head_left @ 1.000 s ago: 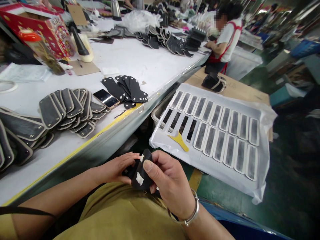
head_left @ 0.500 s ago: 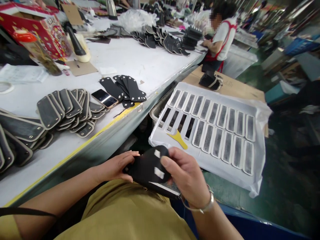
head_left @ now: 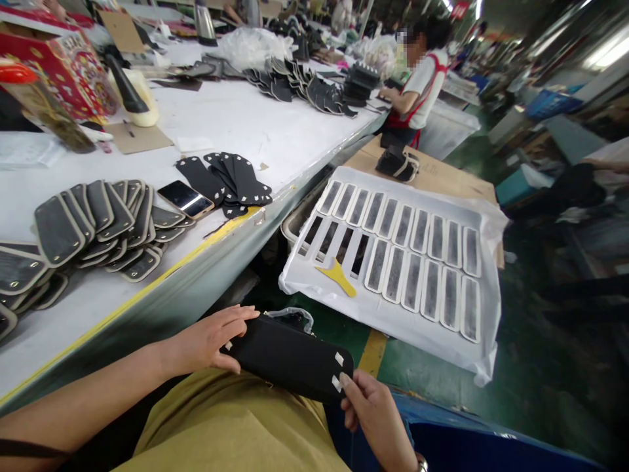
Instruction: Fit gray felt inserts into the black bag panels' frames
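A long black panel [head_left: 289,357] with rounded ends and small white tabs lies flat across my lap. My left hand [head_left: 216,341] grips its left end, thumb on the near side and fingers along the far edge. With thumb and fingers, my right hand [head_left: 366,403] pinches the near right corner beside a white tab. Something with a zip and a clear plastic loop [head_left: 295,314] shows just beyond the panel's far edge; most of it is hidden. On the table to the left lie similar black panels [head_left: 236,177] with white tabs.
Grey pieces with pale edging [head_left: 113,216] pile up on the table [head_left: 206,118] near a phone [head_left: 187,199]. To the right, a white-lined tray [head_left: 344,308] holds rows of framed strips and a yellow scraper [head_left: 338,278]. A co-worker [head_left: 417,85] sits farther back.
The panel's right end, earlier lifted and folded back over a grey-surfaced part, now lies flat. My right hand has moved down and right with it. The view has shifted slightly.
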Available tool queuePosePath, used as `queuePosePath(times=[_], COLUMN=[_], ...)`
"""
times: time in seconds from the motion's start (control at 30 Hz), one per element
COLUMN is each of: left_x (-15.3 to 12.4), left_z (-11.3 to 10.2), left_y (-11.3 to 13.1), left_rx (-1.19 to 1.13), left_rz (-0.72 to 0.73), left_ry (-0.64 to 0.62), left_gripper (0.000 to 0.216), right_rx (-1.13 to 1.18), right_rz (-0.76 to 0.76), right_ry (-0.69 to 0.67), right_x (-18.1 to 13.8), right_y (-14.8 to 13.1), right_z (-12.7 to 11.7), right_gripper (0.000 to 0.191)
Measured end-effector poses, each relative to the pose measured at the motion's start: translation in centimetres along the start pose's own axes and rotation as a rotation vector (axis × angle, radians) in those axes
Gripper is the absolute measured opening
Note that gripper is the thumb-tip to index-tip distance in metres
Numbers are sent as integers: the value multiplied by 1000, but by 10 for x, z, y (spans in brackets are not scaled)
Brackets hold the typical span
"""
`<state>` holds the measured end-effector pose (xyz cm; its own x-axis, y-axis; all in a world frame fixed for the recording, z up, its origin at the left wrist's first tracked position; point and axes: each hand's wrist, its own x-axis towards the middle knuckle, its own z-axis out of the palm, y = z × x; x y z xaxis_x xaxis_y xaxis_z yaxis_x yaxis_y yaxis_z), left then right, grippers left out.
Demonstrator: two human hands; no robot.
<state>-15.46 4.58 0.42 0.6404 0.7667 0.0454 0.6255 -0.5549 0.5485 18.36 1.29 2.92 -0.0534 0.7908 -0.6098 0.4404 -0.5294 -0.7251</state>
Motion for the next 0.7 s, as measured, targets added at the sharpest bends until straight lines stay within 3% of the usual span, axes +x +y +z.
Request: queuePosePath(times=[0.47, 0.7], left_x=[-1, -2], left_z=[4, 8], left_y=[-2, -7], left_rx=[25, 42], left_rz=[-9, 6], left_ry=[-39, 7], left_gripper=[29, 28], right_rx=[-42, 48], right_rz=[-2, 53], right_ry=[-27, -126], right_x=[-5, -6], right_y=[10, 10], right_z=[-6, -8], right_gripper=[32, 28])
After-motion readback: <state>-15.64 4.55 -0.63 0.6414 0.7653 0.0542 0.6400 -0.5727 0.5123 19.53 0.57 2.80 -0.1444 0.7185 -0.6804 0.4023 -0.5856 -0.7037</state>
